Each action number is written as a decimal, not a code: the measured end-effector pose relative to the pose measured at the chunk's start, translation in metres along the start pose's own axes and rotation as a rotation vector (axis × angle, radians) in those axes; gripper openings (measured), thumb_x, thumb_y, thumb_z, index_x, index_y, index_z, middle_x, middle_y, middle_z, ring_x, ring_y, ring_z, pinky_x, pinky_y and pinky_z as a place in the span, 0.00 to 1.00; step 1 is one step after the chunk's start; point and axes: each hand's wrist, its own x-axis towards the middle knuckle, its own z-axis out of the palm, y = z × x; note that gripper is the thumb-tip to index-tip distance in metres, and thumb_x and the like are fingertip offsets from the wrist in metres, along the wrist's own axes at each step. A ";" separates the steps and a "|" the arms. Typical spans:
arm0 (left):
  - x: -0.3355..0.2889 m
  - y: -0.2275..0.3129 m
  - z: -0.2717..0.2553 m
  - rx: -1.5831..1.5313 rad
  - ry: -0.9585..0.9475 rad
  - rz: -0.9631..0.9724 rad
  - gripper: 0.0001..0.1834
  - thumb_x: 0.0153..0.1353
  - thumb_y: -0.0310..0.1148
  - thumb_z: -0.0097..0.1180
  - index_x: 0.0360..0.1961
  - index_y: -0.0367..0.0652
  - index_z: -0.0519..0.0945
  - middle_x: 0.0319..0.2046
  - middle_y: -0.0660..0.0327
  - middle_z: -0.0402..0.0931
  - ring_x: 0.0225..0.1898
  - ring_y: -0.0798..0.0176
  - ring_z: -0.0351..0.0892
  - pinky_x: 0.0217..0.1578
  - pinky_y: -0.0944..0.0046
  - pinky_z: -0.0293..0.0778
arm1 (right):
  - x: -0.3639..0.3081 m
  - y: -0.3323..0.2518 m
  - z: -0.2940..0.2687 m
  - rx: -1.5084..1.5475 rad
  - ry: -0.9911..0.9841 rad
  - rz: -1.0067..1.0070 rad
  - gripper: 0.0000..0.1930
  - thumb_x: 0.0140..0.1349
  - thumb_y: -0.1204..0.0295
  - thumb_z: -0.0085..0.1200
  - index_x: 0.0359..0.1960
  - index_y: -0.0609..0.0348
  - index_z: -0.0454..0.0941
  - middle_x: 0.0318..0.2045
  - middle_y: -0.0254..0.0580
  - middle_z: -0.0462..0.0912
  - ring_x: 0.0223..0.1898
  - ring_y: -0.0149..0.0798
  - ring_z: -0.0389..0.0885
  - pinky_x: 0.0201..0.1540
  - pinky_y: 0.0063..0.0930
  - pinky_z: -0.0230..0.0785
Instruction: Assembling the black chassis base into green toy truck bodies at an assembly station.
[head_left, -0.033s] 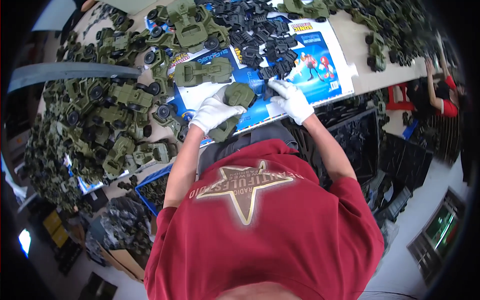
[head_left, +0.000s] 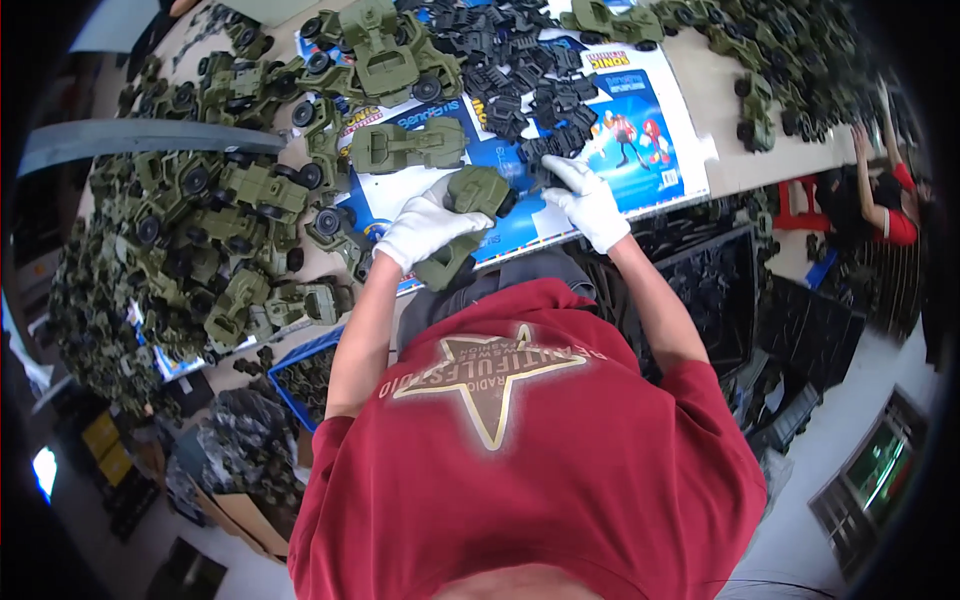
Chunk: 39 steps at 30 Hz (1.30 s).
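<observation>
1 vehicle (head_left: 477,187) in left hand (head_left: 425,230), near sheet edge (head_left: 525,240), gap rightward

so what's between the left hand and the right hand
In the head view, the green toy vehicle held in the left hand comes first, then a strip of blue printed sheet before the right hand.

Right hand (head_left: 592,205): shifted slightly toward 4 o'clock, its wrist lower than a moment ago.
Right fingers (head_left: 567,172): spread a little more, with a clearer gap between forefinger and thumb.
Left hand (head_left: 424,226): edged slightly toward 9 o'clock.
Space between: the 2 hands now sit a bit farther apart.
Toy car (head_left: 478,190): its wheel (head_left: 507,203) at 4 o'clock shows slightly more.
</observation>
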 end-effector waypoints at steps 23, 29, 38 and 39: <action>-0.058 0.053 0.041 -0.538 0.080 -0.005 0.39 0.53 0.34 0.70 0.63 0.31 0.66 0.49 0.55 0.80 0.48 0.68 0.79 0.52 0.68 0.74 | 0.033 -0.029 -0.026 1.164 -0.582 0.129 0.37 0.65 0.55 0.57 0.67 0.70 0.61 0.62 0.48 0.70 0.64 0.37 0.67 0.68 0.32 0.55; -0.056 0.049 0.058 -0.520 0.281 0.065 0.38 0.50 0.43 0.72 0.59 0.34 0.72 0.48 0.57 0.81 0.47 0.67 0.79 0.51 0.67 0.73 | 0.050 -0.042 -0.030 0.783 -0.471 -0.036 0.29 0.73 0.52 0.41 0.61 0.66 0.71 0.53 0.41 0.79 0.56 0.32 0.74 0.62 0.27 0.61; -0.032 0.024 0.045 0.285 0.837 0.594 0.62 0.37 0.49 0.80 0.68 0.32 0.58 0.57 0.52 0.72 0.58 0.57 0.73 0.60 0.63 0.68 | 0.041 -0.087 0.024 0.957 -0.234 0.055 0.19 0.74 0.65 0.35 0.47 0.64 0.79 0.49 0.45 0.79 0.53 0.38 0.75 0.59 0.31 0.63; -0.031 0.021 0.046 0.284 0.841 0.593 0.62 0.37 0.49 0.80 0.68 0.32 0.58 0.57 0.52 0.72 0.58 0.57 0.73 0.60 0.63 0.68 | 0.041 -0.087 0.028 0.956 -0.239 0.053 0.19 0.74 0.65 0.35 0.47 0.64 0.79 0.49 0.45 0.79 0.53 0.38 0.75 0.59 0.31 0.63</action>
